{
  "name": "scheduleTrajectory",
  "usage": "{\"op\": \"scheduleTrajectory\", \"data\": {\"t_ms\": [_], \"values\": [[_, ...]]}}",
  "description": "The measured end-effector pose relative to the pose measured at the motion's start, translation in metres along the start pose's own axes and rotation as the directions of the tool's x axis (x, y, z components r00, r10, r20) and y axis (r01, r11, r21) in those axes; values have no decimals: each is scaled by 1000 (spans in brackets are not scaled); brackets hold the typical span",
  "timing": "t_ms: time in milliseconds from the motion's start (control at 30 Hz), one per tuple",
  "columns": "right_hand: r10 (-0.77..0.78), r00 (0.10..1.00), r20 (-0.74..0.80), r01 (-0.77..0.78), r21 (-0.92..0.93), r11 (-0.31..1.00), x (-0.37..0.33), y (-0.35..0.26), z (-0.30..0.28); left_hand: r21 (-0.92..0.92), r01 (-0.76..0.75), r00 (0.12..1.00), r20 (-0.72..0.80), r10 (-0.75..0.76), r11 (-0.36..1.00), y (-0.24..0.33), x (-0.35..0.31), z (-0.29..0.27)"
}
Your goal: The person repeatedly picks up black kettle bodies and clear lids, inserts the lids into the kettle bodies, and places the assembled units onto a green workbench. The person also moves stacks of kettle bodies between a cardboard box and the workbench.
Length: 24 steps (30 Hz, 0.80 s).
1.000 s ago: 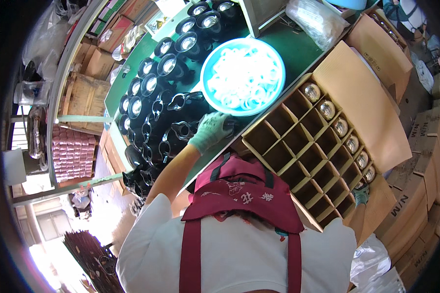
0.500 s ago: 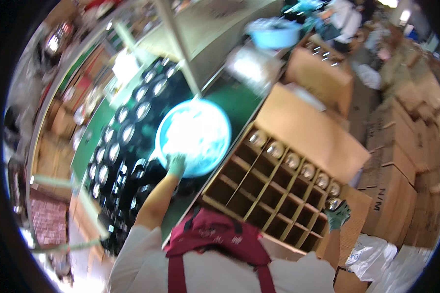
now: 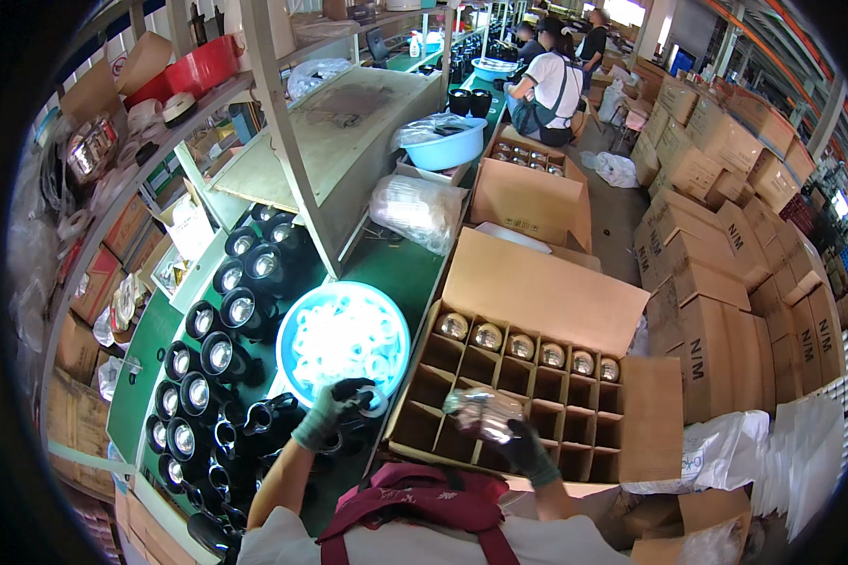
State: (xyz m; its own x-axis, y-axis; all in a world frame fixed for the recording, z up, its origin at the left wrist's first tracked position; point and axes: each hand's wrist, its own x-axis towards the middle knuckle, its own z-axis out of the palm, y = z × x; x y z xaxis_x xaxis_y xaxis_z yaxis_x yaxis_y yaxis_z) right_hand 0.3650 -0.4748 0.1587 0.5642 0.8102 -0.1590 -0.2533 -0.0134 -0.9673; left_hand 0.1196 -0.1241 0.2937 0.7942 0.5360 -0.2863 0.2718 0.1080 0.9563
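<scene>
A white ring (image 3: 377, 406) was pinched by the left hand (image 3: 330, 414); a silver bottle (image 3: 485, 413) was grasped by the right hand (image 3: 530, 454).

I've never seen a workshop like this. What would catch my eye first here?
Probably the glaring white heap of rings in the blue basin on the green bench, beside the left hand. Next, the shiny silvery cylinder, blurred at the right hand, above a divided carton. Left of the basin, black vessels with bright round tops crowd the bench.
</scene>
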Motion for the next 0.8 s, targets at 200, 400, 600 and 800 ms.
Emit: {"op": "scheduleTrajectory", "data": {"t_ms": [200,400,600,800], "values": [[130,991,23,-132,170,977,20,-22,140,-418,23,964,-232,-131,908,48,-65,40],[-100,930,354,246,-397,884,31,-22,163,-16,-221,924,-324,204,975,25,-117,-13],[77,958,275,-33,-161,986,9,60,168,-577,-154,975,-221,28,802,1,-157,-29],[128,899,419,-129,-27,991,18,-35,235,-59,-284,841,-495,219,957,-12,-178,-39]]}}
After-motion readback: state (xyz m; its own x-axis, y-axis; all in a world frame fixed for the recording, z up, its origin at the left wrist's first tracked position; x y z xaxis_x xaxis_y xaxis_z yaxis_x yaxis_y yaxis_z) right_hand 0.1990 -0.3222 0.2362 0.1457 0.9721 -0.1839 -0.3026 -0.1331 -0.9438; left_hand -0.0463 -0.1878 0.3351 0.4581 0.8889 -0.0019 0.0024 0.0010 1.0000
